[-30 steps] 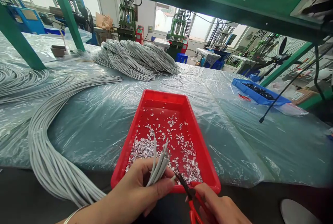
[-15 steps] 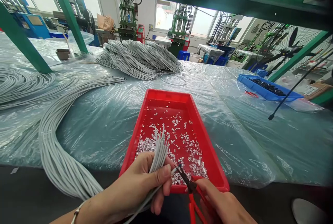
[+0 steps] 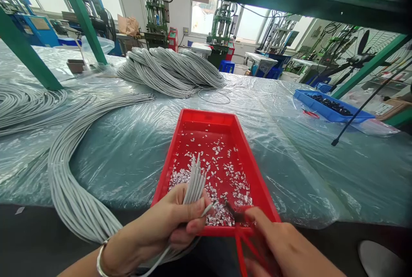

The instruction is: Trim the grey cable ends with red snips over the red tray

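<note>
Provisionally, risks by size of thing: if the work drifts bodyward, shiny silver foil-like scraps (image 3: 222,216) could miss the shallow red plastic tray (image 3: 256,178); the bundle of slim round grey cables (image 3: 194,186), gripped in the closed left hand (image 3: 180,217) above the tray's near end, could fan out should that hold slacken; the red-handled dark metal cutters (image 3: 239,239), clasped in the curled right hand (image 3: 273,236), could nick a finger if misaimed, blades too blurred to judge. Counts: tray, 1; held bundle, 1, ends too bunched to tally; hands, 2; cutters, 1; separated grey cable end (image 3: 207,209) at the left thumb, 1; scraps, uncountable.
</note>
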{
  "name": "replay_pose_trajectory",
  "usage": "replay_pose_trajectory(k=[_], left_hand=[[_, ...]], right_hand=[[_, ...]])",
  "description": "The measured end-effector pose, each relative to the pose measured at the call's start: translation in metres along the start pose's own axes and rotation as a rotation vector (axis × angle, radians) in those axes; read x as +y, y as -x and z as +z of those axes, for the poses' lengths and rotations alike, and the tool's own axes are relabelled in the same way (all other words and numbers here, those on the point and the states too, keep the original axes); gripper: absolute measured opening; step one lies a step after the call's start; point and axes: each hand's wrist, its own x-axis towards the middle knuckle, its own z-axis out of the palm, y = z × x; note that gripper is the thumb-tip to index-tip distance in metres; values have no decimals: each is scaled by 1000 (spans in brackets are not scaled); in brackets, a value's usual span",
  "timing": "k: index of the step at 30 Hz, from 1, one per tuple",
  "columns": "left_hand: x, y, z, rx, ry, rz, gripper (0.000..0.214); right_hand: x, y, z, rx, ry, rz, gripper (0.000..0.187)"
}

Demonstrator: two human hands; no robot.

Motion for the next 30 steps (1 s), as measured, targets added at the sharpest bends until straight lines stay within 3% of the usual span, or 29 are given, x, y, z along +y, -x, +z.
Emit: replay_pose_trajectory(k=[3, 7, 9, 13, 19, 30], left_hand=[[1, 2, 4, 75, -107, 133, 23], [-4, 2, 9, 190, -310, 209, 29], [-8, 1, 10, 216, -370, 205, 32], [-10, 0, 11, 243, -417, 204, 35], [-10, 0, 9, 213, -415, 201, 36], [-8, -1, 8, 207, -413, 212, 39]], right_hand=[[-6, -6, 1, 143, -152, 136, 34], [-27, -19, 21, 311, -614, 317, 20], [-37, -27, 31, 389, -754, 318, 10], [-46, -35, 41, 552, -818, 273, 13], [-43, -37, 40, 548, -924, 236, 13], [-42, -45, 34, 472, -907, 254, 13]])
